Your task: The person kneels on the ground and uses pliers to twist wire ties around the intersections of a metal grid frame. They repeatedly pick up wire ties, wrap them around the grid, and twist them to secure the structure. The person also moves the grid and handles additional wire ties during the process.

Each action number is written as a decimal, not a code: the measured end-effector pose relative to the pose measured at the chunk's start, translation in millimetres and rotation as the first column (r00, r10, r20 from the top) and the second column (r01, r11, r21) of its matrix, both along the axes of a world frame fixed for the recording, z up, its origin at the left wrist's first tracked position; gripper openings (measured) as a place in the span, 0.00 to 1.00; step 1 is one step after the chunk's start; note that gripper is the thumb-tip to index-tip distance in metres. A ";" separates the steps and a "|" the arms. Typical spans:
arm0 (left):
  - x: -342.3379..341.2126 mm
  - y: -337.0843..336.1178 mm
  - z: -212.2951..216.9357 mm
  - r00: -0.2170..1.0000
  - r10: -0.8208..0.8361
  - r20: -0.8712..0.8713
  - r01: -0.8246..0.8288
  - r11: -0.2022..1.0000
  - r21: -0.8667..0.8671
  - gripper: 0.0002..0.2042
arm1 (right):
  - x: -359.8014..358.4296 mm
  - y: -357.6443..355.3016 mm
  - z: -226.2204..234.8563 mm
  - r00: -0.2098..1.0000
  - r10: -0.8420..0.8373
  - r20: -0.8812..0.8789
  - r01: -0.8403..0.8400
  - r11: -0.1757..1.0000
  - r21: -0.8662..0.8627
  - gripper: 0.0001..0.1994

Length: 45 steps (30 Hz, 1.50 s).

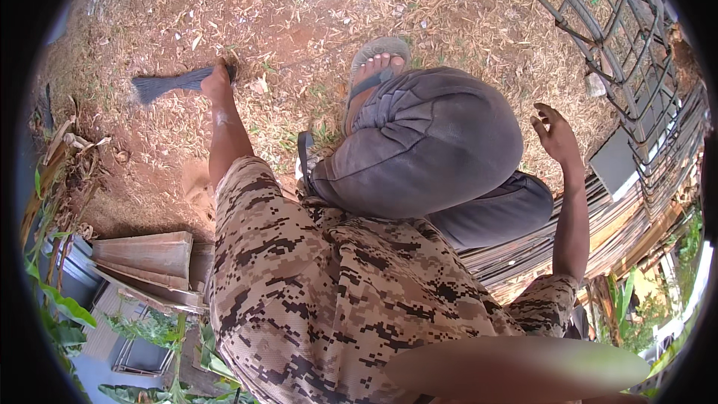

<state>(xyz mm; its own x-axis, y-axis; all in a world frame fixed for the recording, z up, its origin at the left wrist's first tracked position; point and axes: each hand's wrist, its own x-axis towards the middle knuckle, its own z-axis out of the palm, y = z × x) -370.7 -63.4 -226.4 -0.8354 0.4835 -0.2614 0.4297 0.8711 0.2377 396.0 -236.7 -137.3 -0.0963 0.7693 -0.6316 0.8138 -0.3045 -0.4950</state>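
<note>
My left hand point(218, 84) is closed round one end of a bundle of thin dark tie wires point(166, 87), held out low over the ground to my left. The loose strands fan out slightly at the far left end. My right hand point(555, 135) is raised on the right beside my knees, fingers apart and slightly curled, holding nothing. Nearest to it is a rebar cage point(598, 34), with a gap between them. My bent knee point(449, 142) in grey trousers lies between my hands, and a sandalled foot point(378, 67) is planted in front.
Dry leaves and chips cover the reddish ground point(299, 15). A long stack of thin rods or strips point(508, 265) runs behind my right side. A grey flat panel point(615, 161) leans by the cage. Wooden boards point(146, 254) and green plants point(71, 307) are at the lower left.
</note>
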 end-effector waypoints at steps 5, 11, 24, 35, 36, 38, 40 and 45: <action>81.4 -59.1 32.0 0.882 0.170 0.439 -0.370 0.828 0.422 0.17 | -177.5 110.1 -35.3 0.873 0.475 -0.115 -0.361 0.785 0.504 0.13; 83.4 -127.9 136.1 0.870 0.071 0.488 -0.332 0.816 0.473 0.10 | -378.1 128.3 -95.1 0.799 0.601 -0.016 -0.482 0.656 0.582 0.13; 209.8 -92.9 152.6 0.288 -0.146 0.946 -0.453 0.850 0.269 0.12 | -354.9 164.9 17.8 0.524 0.359 -0.773 -0.224 0.933 0.281 0.21; 226.2 -107.2 156.8 0.362 -0.182 0.914 -0.343 0.886 0.312 0.15 | -376.8 137.1 -20.3 0.390 -0.092 -0.916 -0.197 0.963 -0.181 0.21; 227.6 -109.3 157.2 0.367 -0.171 0.914 -0.343 0.889 0.303 0.14 | -377.1 136.7 -21.0 0.371 -0.045 -0.927 -0.217 0.967 -0.133 0.21; 228.5 -112.5 157.4 0.401 -0.145 0.905 -0.355 0.886 0.299 0.13 | -376.6 138.0 -24.3 0.359 -0.039 -0.932 -0.260 0.955 -0.140 0.18; 228.0 -114.4 156.0 0.399 -0.154 0.904 -0.363 0.879 0.309 0.13 | -374.6 141.4 -31.8 0.365 -0.114 -0.924 -0.282 0.932 -0.226 0.14; 228.0 -112.0 147.3 0.379 -0.127 0.917 -0.361 0.892 0.273 0.11 | -372.8 143.3 -48.3 0.341 -0.212 -0.916 -0.307 0.896 -0.322 0.14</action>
